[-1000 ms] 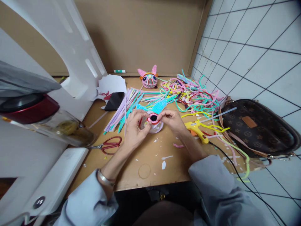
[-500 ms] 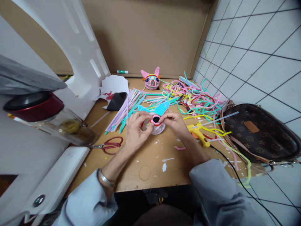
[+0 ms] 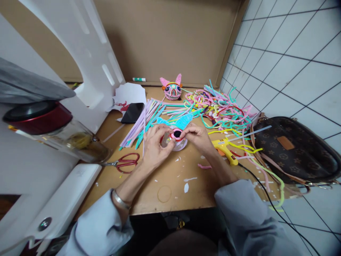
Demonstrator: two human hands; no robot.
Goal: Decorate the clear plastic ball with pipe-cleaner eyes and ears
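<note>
Between my hands is a pipe-cleaner animal head [image 3: 181,145] with a clear, rounded body and light blue ears [image 3: 184,121]. A black oval eye piece ringed in pink [image 3: 177,134] faces up on it. My left hand [image 3: 156,144] is closed around the head's left side, thumb and fingertips at the pink ring. From the right, my right hand [image 3: 198,138] pinches at the edge of the eye piece with thumb and index finger. The fingers partly cover the head. Just right of my right hand lies a yellow glue gun [image 3: 226,151].
A finished pink-eared animal head [image 3: 173,91] stands at the back. Loose pipe cleaners [image 3: 221,110] heap up on the right, beside a brown handbag [image 3: 295,149]. On the left are red-handled scissors [image 3: 128,163], a black phone [image 3: 133,113] and a glass jar [image 3: 80,140].
</note>
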